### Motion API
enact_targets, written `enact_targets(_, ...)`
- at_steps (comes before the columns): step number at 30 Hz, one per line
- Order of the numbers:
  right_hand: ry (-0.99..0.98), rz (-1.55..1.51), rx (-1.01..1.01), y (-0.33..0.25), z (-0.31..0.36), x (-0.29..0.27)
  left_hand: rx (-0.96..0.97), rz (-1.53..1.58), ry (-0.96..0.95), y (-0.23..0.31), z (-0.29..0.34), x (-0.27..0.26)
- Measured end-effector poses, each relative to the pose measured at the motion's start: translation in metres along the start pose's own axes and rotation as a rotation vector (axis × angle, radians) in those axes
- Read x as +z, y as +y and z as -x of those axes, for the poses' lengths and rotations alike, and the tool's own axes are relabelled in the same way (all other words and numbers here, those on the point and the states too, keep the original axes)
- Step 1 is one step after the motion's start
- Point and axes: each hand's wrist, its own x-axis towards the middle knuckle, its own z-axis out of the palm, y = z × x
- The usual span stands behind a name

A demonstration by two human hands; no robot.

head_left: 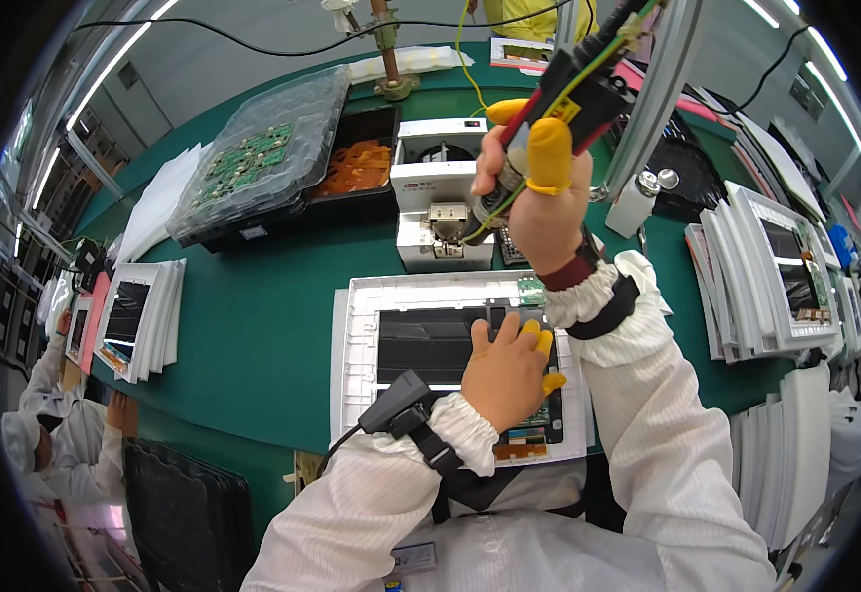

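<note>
Gripping a black-and-red power tool (600, 97) in curled fingers (488, 164), the right hand (549, 209) is raised above the worktop (243, 331), forearm reaching forward; palm down, the left hand (506, 380) rests slightly spread fingers on the white-framed panel (422, 345) lying flat there.

- Left lane, green tabletop (243, 335) lay open between the white panel (359, 365) and the left stack (146, 326)!
- Ahead, blocked: the white machine (418, 222) stood just beyond the panel, plastic trays (312, 118) at its left.
- Right side, the white bottle (632, 209) and metal post (659, 109) crowded the back.
</note>
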Motion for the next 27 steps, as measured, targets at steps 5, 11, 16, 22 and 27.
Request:
enact_targets(5,-0.082,0.070,-0.015,0.021,-0.010,0.013,0.033,-0.006,-0.043,-0.005,0.007,-0.003)
enact_targets(11,-0.140,0.179,-0.057,0.038,-0.006,0.014,0.067,0.033,-0.007,-0.011,0.003,-0.003)
enact_targets(16,-0.134,0.215,-0.020,0.043,-0.006,0.012,0.059,0.056,-0.076,-0.012,0.000,-0.008)
enact_targets(22,-0.120,0.214,0.030,0.041,-0.012,0.022,0.085,0.014,0.017,-0.012,0.001,-0.002)
enact_targets(27,-0.140,0.034,0.260,0.026,-0.009,0.020,0.069,0.003,-0.014,-0.011,0.003,-0.004)
